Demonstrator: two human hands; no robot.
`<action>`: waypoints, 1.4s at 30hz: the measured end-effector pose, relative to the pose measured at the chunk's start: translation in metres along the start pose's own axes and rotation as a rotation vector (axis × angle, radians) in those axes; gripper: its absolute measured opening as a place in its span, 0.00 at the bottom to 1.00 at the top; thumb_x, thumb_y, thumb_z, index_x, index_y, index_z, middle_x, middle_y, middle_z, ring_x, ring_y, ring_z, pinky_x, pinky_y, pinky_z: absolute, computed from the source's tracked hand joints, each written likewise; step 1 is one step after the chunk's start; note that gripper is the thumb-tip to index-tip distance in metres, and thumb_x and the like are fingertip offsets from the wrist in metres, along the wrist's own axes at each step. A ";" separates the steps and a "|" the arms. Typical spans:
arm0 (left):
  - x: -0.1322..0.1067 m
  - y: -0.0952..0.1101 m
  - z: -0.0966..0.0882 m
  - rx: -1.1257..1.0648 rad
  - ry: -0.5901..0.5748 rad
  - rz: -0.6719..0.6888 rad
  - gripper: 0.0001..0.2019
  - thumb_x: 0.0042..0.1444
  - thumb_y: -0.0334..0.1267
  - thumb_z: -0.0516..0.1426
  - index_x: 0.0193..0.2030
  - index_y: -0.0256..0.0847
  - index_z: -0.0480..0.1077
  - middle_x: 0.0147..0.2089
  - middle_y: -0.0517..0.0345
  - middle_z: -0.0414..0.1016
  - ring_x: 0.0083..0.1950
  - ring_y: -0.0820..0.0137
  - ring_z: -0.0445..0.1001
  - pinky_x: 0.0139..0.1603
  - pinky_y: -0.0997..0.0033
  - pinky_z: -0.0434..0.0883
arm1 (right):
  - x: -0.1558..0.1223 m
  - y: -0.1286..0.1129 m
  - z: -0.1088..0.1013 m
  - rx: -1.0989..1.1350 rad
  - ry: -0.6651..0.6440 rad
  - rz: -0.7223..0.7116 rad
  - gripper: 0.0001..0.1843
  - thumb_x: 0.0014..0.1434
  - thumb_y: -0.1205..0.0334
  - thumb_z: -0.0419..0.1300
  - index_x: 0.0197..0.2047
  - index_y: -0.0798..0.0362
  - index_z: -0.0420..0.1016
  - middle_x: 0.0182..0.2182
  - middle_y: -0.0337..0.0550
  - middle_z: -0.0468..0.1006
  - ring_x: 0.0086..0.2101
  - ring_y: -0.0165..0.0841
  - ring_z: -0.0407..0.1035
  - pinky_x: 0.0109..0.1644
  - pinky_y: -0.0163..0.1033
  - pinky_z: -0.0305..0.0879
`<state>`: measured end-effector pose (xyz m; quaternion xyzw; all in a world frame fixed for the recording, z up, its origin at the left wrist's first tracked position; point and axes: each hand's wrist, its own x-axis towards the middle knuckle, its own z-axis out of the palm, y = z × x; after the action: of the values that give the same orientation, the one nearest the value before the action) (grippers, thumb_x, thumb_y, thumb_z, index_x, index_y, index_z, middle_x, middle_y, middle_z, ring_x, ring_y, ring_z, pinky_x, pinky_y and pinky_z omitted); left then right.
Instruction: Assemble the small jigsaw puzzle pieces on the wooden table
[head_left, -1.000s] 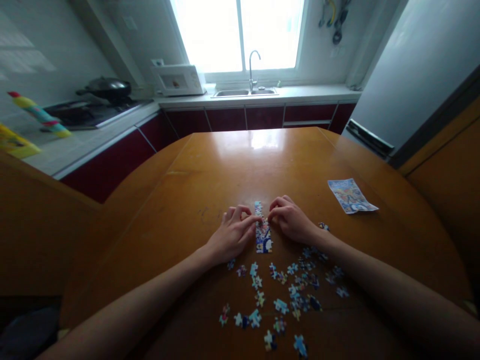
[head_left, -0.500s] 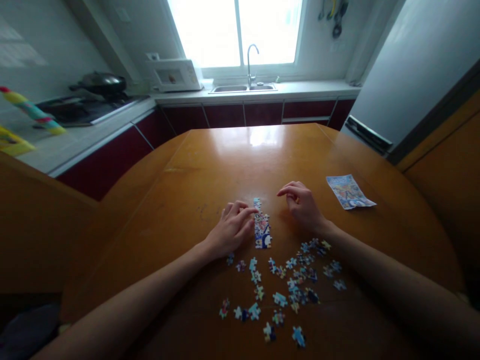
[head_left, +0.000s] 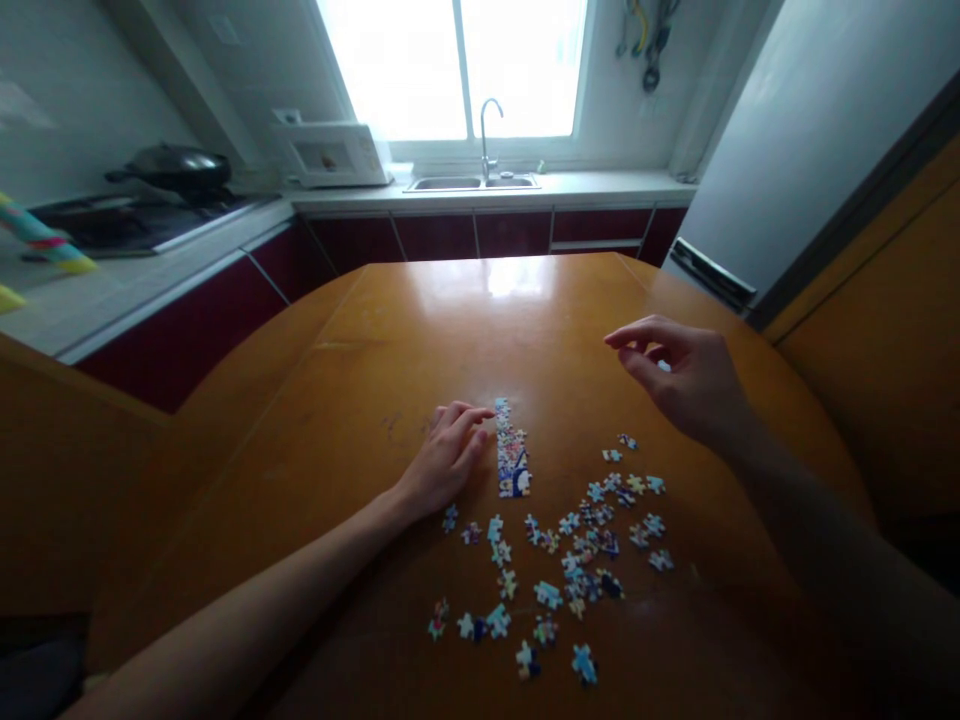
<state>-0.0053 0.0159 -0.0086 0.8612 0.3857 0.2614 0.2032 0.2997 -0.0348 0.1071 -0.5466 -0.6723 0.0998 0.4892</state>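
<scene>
My left hand (head_left: 444, 452) rests on the table at the left side of a narrow joined strip of jigsaw puzzle (head_left: 512, 455). Its fingers are loosely apart, the index fingertip at the strip's upper left edge, and it holds nothing. Raised over the right part of the table is my right hand (head_left: 686, 378), with curved fingers, a gap between thumb and fingers, and no piece visible in it. It hides nearly all of the printed picture sheet (head_left: 664, 366); a pale bit shows through the gap. Loose puzzle pieces (head_left: 589, 545) lie scattered nearer to me, below the strip.
The wooden table (head_left: 450, 330) has rounded sides. Beyond it are a counter with a sink (head_left: 450, 184), a faucet (head_left: 486, 140) and a microwave (head_left: 334, 153). A dark pan (head_left: 176, 170) sits on the stove at left; a fridge (head_left: 810, 150) stands at right.
My right hand has moved right and up from beside the strip to over the picture sheet, uncovering two loose pieces. My left hand stays by the strip. The view has shifted slightly.
</scene>
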 end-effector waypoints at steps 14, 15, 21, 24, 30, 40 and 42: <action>0.000 -0.004 0.000 0.028 -0.011 0.002 0.13 0.72 0.40 0.47 0.57 0.45 0.68 0.53 0.53 0.68 0.56 0.60 0.63 0.60 0.56 0.64 | -0.055 0.036 -0.021 -0.465 -0.820 0.090 0.07 0.56 0.70 0.62 0.31 0.51 0.81 0.33 0.44 0.79 0.33 0.35 0.71 0.38 0.39 0.63; 0.000 -0.003 -0.001 0.027 -0.013 0.001 0.13 0.72 0.40 0.47 0.57 0.45 0.68 0.53 0.53 0.68 0.56 0.60 0.63 0.60 0.56 0.64 | -0.056 0.034 -0.021 -0.503 -0.880 0.093 0.07 0.55 0.71 0.62 0.30 0.51 0.80 0.33 0.45 0.79 0.34 0.35 0.71 0.38 0.39 0.62; 0.001 0.000 -0.003 0.012 -0.008 -0.006 0.13 0.71 0.39 0.47 0.56 0.44 0.67 0.52 0.53 0.68 0.55 0.60 0.63 0.59 0.56 0.64 | -0.059 0.031 -0.013 -0.574 -0.968 0.091 0.04 0.52 0.69 0.65 0.33 0.51 0.80 0.36 0.46 0.79 0.39 0.40 0.73 0.40 0.39 0.61; 0.001 0.001 -0.003 0.009 -0.009 -0.009 0.13 0.71 0.39 0.47 0.56 0.44 0.68 0.52 0.53 0.68 0.54 0.60 0.63 0.58 0.56 0.64 | -0.062 0.037 -0.010 -0.595 -0.960 0.074 0.04 0.53 0.69 0.64 0.33 0.52 0.78 0.37 0.47 0.79 0.40 0.40 0.73 0.40 0.40 0.61; 0.000 0.001 -0.004 0.006 -0.019 -0.009 0.13 0.71 0.39 0.48 0.56 0.43 0.68 0.52 0.53 0.69 0.55 0.60 0.64 0.59 0.56 0.63 | -0.065 0.040 -0.009 -0.575 -0.949 0.040 0.03 0.54 0.69 0.63 0.33 0.52 0.75 0.37 0.47 0.79 0.38 0.38 0.71 0.39 0.39 0.61; 0.001 0.003 -0.005 0.016 -0.039 0.002 0.13 0.70 0.40 0.49 0.56 0.44 0.67 0.52 0.53 0.69 0.55 0.60 0.63 0.59 0.55 0.64 | -0.067 0.042 -0.007 -0.483 -0.952 0.077 0.08 0.53 0.73 0.59 0.35 0.51 0.73 0.35 0.43 0.79 0.36 0.35 0.72 0.36 0.36 0.58; 0.000 0.003 -0.005 0.020 -0.037 0.001 0.12 0.70 0.40 0.49 0.56 0.44 0.68 0.52 0.53 0.69 0.55 0.60 0.64 0.59 0.55 0.65 | -0.066 0.044 -0.008 -0.464 -0.966 0.098 0.09 0.52 0.72 0.60 0.36 0.51 0.74 0.35 0.43 0.79 0.37 0.36 0.72 0.38 0.36 0.59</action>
<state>-0.0061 0.0148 -0.0029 0.8680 0.3842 0.2417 0.2015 0.3294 -0.0758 0.0458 -0.5628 -0.7990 0.2114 -0.0145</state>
